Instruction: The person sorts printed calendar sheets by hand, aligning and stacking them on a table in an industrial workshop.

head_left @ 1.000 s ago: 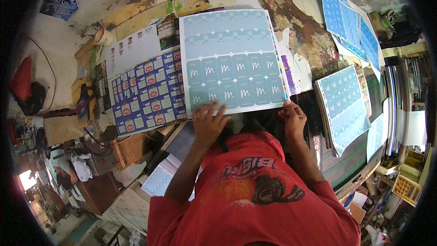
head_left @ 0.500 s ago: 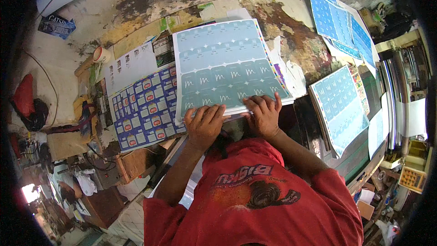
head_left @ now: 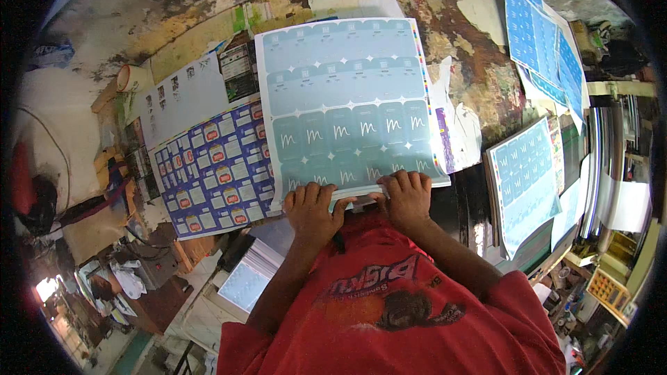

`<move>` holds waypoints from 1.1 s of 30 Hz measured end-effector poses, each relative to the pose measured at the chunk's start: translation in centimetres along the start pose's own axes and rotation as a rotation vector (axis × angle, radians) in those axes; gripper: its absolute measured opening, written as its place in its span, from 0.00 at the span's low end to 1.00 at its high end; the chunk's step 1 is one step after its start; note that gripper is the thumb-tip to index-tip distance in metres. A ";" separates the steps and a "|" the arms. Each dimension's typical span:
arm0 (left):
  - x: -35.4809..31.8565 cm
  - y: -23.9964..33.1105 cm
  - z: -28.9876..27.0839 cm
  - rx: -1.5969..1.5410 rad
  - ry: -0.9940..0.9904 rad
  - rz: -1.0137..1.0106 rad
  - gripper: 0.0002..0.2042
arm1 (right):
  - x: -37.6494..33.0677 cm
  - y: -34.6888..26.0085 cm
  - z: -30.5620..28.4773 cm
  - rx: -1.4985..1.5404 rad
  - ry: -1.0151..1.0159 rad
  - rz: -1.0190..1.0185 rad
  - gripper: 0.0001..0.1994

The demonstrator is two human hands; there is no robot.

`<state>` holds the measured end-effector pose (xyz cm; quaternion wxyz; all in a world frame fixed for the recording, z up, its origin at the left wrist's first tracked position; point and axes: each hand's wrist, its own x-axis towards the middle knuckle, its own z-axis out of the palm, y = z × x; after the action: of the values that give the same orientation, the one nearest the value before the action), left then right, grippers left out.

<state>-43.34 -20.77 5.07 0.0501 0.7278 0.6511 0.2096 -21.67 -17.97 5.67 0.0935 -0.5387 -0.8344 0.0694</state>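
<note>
A stack of large printed sheets (head_left: 351,87), pale blue at the far half and teal at the near half, lies in front of me. My left hand (head_left: 313,214) grips the left part of its near edge, fingers curled over the top and thumb toward the middle. Farther right along the same edge, my right hand (head_left: 405,200) has its fingers bent over the sheets. The near edge curves slightly downward under both hands. The undersides of the sheets are hidden.
Left of the stack lies a purple printed sheet (head_left: 219,173). Another teal stack (head_left: 524,167) sits at the right, with bright blue sheets (head_left: 542,38) beyond it. A pile of sheets (head_left: 246,281) is low at the left. A tape roll (head_left: 130,78) stands at the far left.
My fingers have drawn back and now curl over the stack's near edge. The whole view has shifted and turned a little, and the pile at lower left shows more.
</note>
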 end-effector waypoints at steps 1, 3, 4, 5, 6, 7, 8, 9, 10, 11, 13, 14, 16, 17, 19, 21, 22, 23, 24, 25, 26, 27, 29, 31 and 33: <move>0.6 0.0 -0.3 -0.025 -0.058 -0.023 0.19 | 0.5 0.0 -0.4 0.007 -0.053 0.017 0.17; 1.9 0.0 -1.0 -0.069 -0.177 -0.069 0.19 | 1.7 0.0 -1.2 0.055 -0.158 0.047 0.17; 2.3 -0.2 -1.0 -0.090 -0.209 -0.086 0.19 | 2.2 0.0 -1.4 0.079 -0.214 0.054 0.17; 2.8 -0.4 -1.0 -0.114 -0.240 -0.100 0.19 | 2.9 0.1 -1.6 0.096 -0.243 0.058 0.17; 3.3 -0.6 -0.9 -0.138 -0.271 -0.112 0.19 | 3.4 0.2 -1.7 0.112 -0.271 0.063 0.16; 3.7 -0.7 -1.0 -0.146 -0.311 -0.133 0.19 | 3.8 0.3 -1.7 0.129 -0.299 0.070 0.16; 4.5 -0.8 -1.1 -0.153 -0.338 -0.146 0.20 | 4.7 0.4 -2.1 0.149 -0.320 0.067 0.16; 5.0 -0.9 -0.9 -0.159 -0.364 -0.158 0.21 | 5.5 0.6 -2.4 0.168 -0.340 0.064 0.15; 5.0 -1.1 -0.6 -0.180 -0.350 -0.153 0.22 | 5.7 0.7 -2.5 0.188 -0.359 0.062 0.15; 5.1 -1.2 -0.7 -0.178 -0.327 -0.136 0.22 | 5.8 0.7 -2.6 0.180 -0.354 0.063 0.15; 4.7 -1.3 -0.5 -0.173 -0.283 -0.100 0.22 | 5.2 0.8 -2.1 0.165 -0.343 0.067 0.14; 4.0 -1.1 -0.6 -0.135 -0.239 -0.076 0.22 | 4.3 0.6 -1.9 0.131 -0.281 0.047 0.14; 1.9 -0.5 -0.9 -0.059 -0.155 -0.022 0.21 | 1.9 0.4 -1.3 0.065 -0.155 0.015 0.15; 1.0 -0.2 -0.9 -0.037 -0.102 0.001 0.21 | 0.8 0.3 -1.0 0.061 -0.118 0.004 0.16; -2.0 0.8 -0.6 0.003 -0.020 0.033 0.20 | -2.2 0.2 -0.4 0.061 -0.069 -0.016 0.18; -5.0 1.4 0.1 -0.004 -0.040 -0.007 0.23 | -4.9 0.2 1.2 0.063 -0.007 -0.052 0.23; -5.8 1.9 0.2 -0.035 -0.048 -0.030 0.25 | -6.1 0.5 1.7 0.061 0.024 -0.069 0.25; -6.9 1.9 0.2 -0.063 -0.053 -0.057 0.26 | -6.9 0.8 1.2 0.015 -0.003 -0.024 0.27; -7.9 1.5 0.0 -0.072 -0.054 -0.091 0.25 | -7.4 1.5 0.5 -0.028 -0.022 0.024 0.29; -9.2 0.5 -0.5 -0.081 -0.055 -0.125 0.24 | -8.1 2.6 0.0 -0.071 -0.041 0.072 0.31; -10.0 -0.7 -0.8 -0.090 -0.050 -0.161 0.23 | -8.7 4.6 0.1 -0.075 0.052 0.103 0.32; -10.6 -2.3 -1.0 -0.068 -0.035 -0.133 0.22 | -9.3 6.9 0.3 -0.084 0.142 0.136 0.33; -11.4 -5.8 -1.9 -0.019 -0.008 -0.070 0.19 | -10.0 10.8 0.6 -0.118 0.209 0.095 0.30; -11.3 -7.9 -2.9 -0.043 -0.068 0.018 0.18 | -9.2 11.7 -0.8 -0.029 0.179 0.005 0.26; -10.0 -8.8 -4.4 -0.087 -0.100 0.061 0.18 | -8.1 12.0 -2.8 0.086 0.114 -0.090 0.24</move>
<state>-53.73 -30.02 3.66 0.1076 0.7540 0.6157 0.2023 -7.12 -20.42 5.18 0.1667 -0.4991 -0.8474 0.0700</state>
